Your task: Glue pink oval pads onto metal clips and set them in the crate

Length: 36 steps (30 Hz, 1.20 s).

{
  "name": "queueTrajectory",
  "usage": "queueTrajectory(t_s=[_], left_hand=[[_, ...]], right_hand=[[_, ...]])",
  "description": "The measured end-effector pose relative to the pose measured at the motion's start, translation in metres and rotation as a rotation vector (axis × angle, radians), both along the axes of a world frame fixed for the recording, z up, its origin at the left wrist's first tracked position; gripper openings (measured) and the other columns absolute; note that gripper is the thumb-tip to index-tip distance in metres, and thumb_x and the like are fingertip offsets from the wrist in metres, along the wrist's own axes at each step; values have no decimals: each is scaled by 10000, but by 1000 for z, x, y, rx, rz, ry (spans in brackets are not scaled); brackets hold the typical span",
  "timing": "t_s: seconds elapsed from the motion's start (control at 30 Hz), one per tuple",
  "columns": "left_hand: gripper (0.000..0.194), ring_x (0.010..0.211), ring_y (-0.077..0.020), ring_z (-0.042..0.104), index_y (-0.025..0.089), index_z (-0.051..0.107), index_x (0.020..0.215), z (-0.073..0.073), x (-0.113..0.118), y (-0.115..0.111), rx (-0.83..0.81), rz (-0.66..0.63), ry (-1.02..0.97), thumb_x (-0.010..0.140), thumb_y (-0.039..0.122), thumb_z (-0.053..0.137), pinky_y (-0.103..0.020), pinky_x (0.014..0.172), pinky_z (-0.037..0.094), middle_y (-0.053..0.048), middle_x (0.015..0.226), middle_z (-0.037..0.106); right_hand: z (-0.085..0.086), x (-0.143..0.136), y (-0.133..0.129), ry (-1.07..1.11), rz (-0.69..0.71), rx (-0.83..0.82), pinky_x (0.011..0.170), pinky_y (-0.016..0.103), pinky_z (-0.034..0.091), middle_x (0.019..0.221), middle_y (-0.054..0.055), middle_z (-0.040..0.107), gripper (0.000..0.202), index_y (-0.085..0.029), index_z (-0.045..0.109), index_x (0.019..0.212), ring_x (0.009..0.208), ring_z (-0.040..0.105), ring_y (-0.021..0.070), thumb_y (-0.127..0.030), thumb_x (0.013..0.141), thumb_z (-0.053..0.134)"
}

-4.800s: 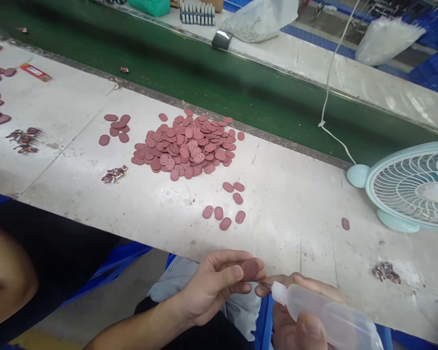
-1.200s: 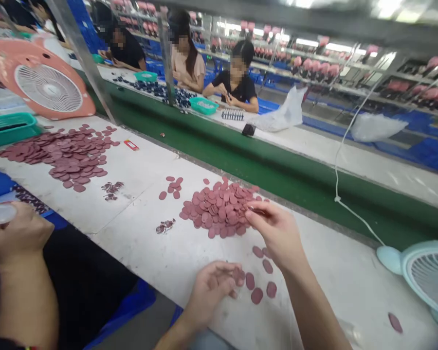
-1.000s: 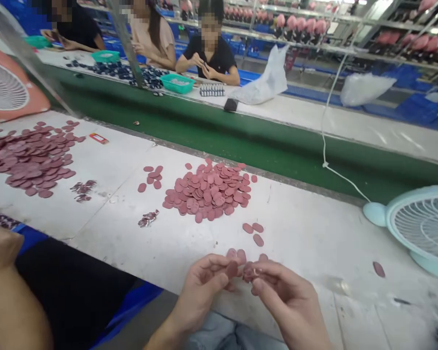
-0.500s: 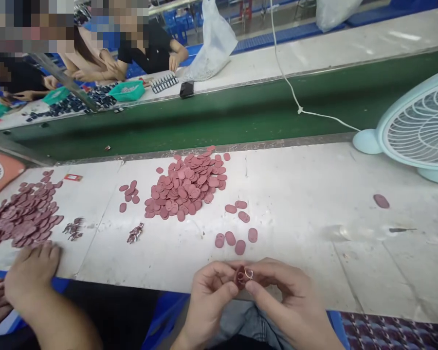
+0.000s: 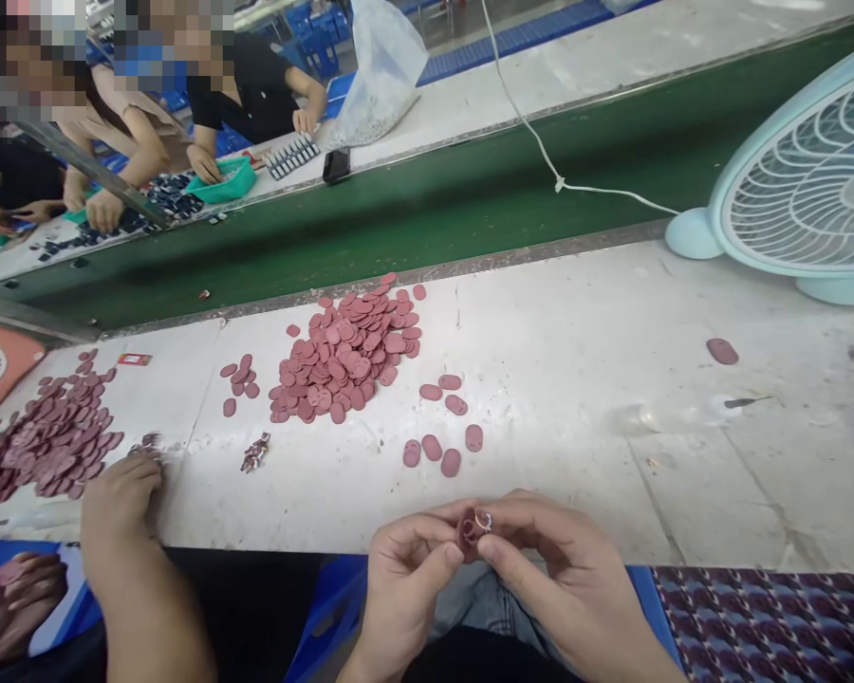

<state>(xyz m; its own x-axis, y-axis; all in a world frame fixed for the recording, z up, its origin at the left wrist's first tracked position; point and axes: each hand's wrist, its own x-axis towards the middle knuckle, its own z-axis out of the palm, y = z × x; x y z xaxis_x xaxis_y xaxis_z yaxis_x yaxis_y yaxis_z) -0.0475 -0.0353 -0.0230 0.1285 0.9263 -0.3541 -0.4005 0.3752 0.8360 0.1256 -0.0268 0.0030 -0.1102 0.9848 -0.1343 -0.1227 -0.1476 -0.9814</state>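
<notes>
At the near edge of the white table, my left hand (image 5: 414, 574) pinches a reddish oval piece (image 5: 465, 533), which looks bent or cupped. Against it, my right hand (image 5: 559, 564) grips a small silvery ring (image 5: 483, 521) between thumb and fingers. The fingertips of both hands almost meet, so part of the oval piece is hidden. Just beyond them lie several loose flat reddish ovals (image 5: 451, 463), some with small holes. Farther off is a large heap of the same ovals (image 5: 345, 356), with a little cluster of small shiny rings (image 5: 255, 453) left of my hands.
A light blue fan (image 5: 811, 190) stands at the right, near a single oval (image 5: 722, 351) and a clear tube with a dark tip (image 5: 673, 415). At left, a co-worker's hand (image 5: 120, 489) reaches by another oval heap (image 5: 57, 432). People work across the green strip (image 5: 399, 213).
The view has shifted slightly. My hands keep the oval piece and ring together, the ring slightly turned. The neighbour's hand has moved right onto a small cluster; people opposite have moved their hands.
</notes>
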Motion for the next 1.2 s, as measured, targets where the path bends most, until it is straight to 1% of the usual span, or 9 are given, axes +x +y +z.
queueTrajectory(t_s=[0.13,0.3,0.63,0.77,0.9,0.97,1.07,1.13,1.2], left_hand=[[5,1097,-317,741,211,810,815,1,3,-3,19,-15,40,817,211,806,-436,950,598,-111,1107,809],[52,1145,-313,722,218,815,831,3,4,-9,33,-55,68,841,182,780,-427,977,585,-108,1133,802],[65,1150,-318,717,221,813,849,4,8,-17,62,-68,94,859,185,760,-465,1015,565,-110,1146,796],[85,1150,-314,716,231,813,851,1,11,-20,64,-56,99,874,190,743,-424,971,590,-103,1170,789],[105,1129,-326,726,240,810,954,1,6,-20,128,-71,161,885,224,732,-393,886,622,-125,1326,718],[167,1136,-325,721,252,794,1034,3,-5,-12,230,-76,294,889,214,721,-418,905,620,-125,1379,683],[264,1223,-297,675,276,774,1111,4,-31,16,545,-54,752,886,158,706,-463,1080,535,-89,1330,713],[335,1262,-289,650,276,744,1201,2,-50,41,749,-153,1085,892,158,689,-471,1122,504,-85,1363,695],[336,1282,-287,637,258,725,1235,-2,-65,63,897,-309,1257,914,186,659,-470,1134,494,-91,1382,685]], right_hand=[[-6,1,-8,28,-30,24,788,290,620,1044,28,776,146,-321,774,1037,880,735,175,-256,915,725],[-8,5,-19,18,-54,71,776,286,613,968,19,767,132,-304,760,1014,865,732,170,-225,917,719],[-11,7,-27,31,-87,79,759,307,613,933,30,753,124,-292,756,1013,844,727,184,-226,915,719],[-4,5,-26,95,-86,2,785,303,622,963,37,769,108,-283,771,1005,860,735,184,-254,912,723],[-5,7,-27,264,-94,-139,747,288,633,891,31,780,87,-281,794,969,785,740,174,-285,889,759],[-13,16,-33,323,-149,-195,693,285,635,857,36,781,87,-289,804,955,750,739,181,-299,871,783],[-32,47,-50,288,-315,-208,603,297,634,872,70,789,139,-298,814,946,723,745,219,-305,809,837],[-45,76,-65,200,-446,-207,566,312,636,884,92,793,185,-299,821,928,689,743,238,-312,752,876],[-52,107,-83,106,-595,-218,551,319,636,871,100,791,208,-296,825,886,661,738,245,-337,699,905]])
